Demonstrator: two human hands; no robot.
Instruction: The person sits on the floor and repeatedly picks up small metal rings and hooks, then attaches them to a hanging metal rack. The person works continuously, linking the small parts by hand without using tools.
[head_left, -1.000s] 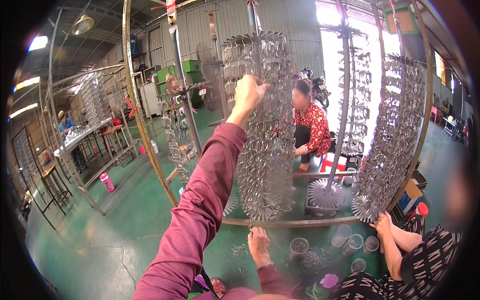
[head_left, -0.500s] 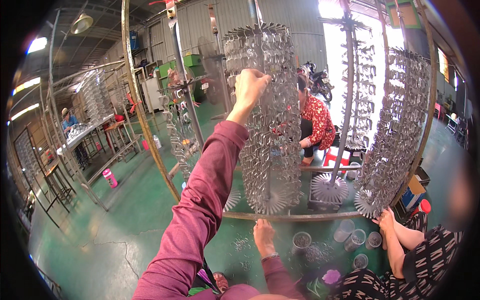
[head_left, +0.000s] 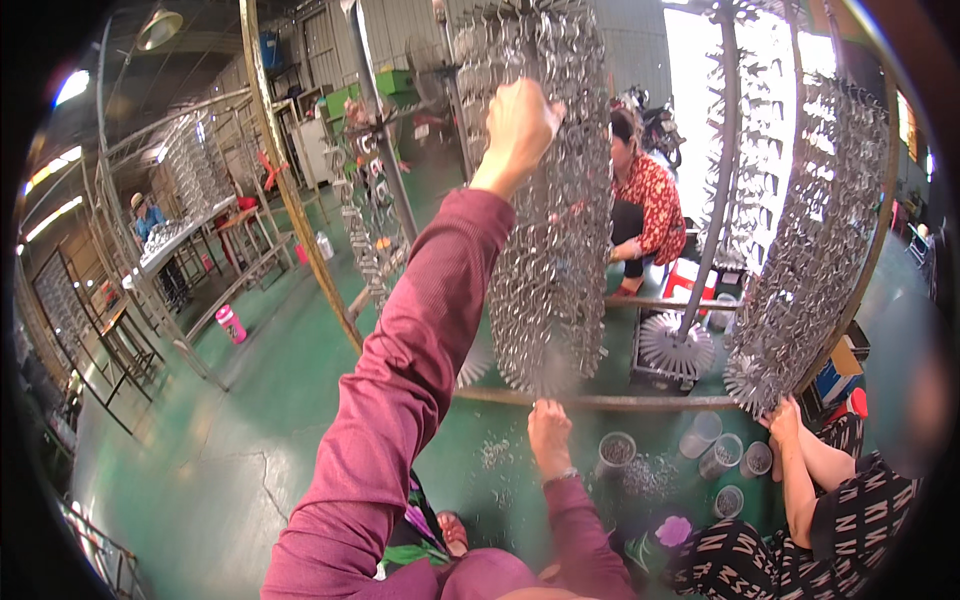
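A tall hanging rack (head_left: 545, 250) carries many rows of shiny bent metal pieces around a central rod. My left hand (head_left: 522, 130) is raised against its upper part, fingers closed; whatever they hold is hidden behind the hand. Low down, my right hand (head_left: 550, 435) is closed just under the rack's bottom ring, beside a horizontal metal bar (head_left: 620, 403). What it pinches is too small to make out. On the floor near it lie loose small metal pieces (head_left: 650, 475) and a clear plastic cup (head_left: 616, 450) filled with them.
At right, a co-worker's hands (head_left: 785, 420) touch the bottom of another loaded rack (head_left: 815, 240). A person in a red patterned top (head_left: 650, 215) crouches behind my rack. More cups (head_left: 720, 456) stand between us. A slanted pole (head_left: 290, 190) rises at left.
The view has shifted, so the racks and cups now appear higher and farther right. My left hand stays raised at the rack; my right hand stays closed at its foot.
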